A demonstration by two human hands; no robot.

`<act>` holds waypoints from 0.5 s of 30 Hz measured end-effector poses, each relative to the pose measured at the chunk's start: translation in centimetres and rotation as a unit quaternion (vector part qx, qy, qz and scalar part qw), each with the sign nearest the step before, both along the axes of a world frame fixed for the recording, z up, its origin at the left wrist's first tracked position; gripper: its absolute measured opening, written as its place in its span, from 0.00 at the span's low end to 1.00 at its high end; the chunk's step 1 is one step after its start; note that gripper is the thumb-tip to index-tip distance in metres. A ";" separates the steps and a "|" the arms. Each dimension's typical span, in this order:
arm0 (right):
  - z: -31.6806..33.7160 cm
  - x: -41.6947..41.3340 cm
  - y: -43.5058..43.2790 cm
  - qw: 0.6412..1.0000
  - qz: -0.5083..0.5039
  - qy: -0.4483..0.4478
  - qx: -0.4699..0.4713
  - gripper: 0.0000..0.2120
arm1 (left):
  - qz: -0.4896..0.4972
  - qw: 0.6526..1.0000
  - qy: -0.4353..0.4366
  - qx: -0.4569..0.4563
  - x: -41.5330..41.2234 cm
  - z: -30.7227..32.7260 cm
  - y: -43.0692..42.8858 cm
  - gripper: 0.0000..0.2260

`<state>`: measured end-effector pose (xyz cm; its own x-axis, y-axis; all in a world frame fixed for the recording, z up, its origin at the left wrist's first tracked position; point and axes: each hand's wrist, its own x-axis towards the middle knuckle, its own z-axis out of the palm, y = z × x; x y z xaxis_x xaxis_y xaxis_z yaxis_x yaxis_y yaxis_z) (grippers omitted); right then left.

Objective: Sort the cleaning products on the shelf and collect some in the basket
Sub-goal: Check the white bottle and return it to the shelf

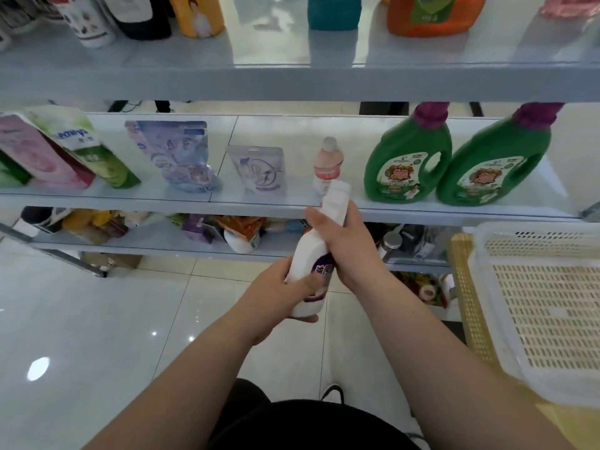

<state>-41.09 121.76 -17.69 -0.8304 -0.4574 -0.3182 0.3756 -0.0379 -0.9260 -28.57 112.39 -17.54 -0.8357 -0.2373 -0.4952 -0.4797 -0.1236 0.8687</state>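
A white bottle with a purple label (311, 251) is held tilted in front of the middle shelf (266, 203), its cap pointing up toward the shelf edge. My left hand (285, 293) grips its lower body. My right hand (344, 245) wraps round its neck and upper part. The white perforated basket (535, 306) stands at the right, level with my right forearm, and nothing shows inside it. On the middle shelf stand two green detergent jugs (406, 160) with purple caps, a small pink bottle (328, 167) and two purple refill pouches (175, 154).
Pink and green packs (65, 151) lean at the shelf's left end. The top shelf carries a yellow bottle (198, 14), a teal container (334, 11) and an orange jug (431, 14). The lower shelf is crowded with mixed items. A yellow basket (467, 293) sits under the white one. Glossy tiled floor lies below.
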 end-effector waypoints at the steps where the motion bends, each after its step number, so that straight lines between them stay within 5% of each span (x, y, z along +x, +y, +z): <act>1: 0.1 0.5 -0.6 1.000 0.009 0.012 0.014 0.24 | 0.018 1.000 0.005 0.008 0.3 -0.2 -0.4 0.17; 5: 0.7 1.1 -2.2 1.000 0.003 0.003 0.007 0.17 | 0.111 0.986 -0.005 0.124 1.7 -0.7 -3.0 0.10; 8: 1.5 2.2 -3.5 0.998 -0.003 0.046 0.032 0.16 | 0.071 0.991 0.006 0.109 2.5 -1.0 -5.4 0.10; 11: 2.9 3.6 -5.3 0.995 -0.011 0.085 0.053 0.17 | -0.014 0.998 0.053 -0.043 3.2 -0.6 -8.4 0.23; 15: 5.6 4.3 -6.9 0.947 -0.008 0.246 0.207 0.24 | -0.055 0.955 0.104 -0.272 4.5 -0.2 -13.1 0.19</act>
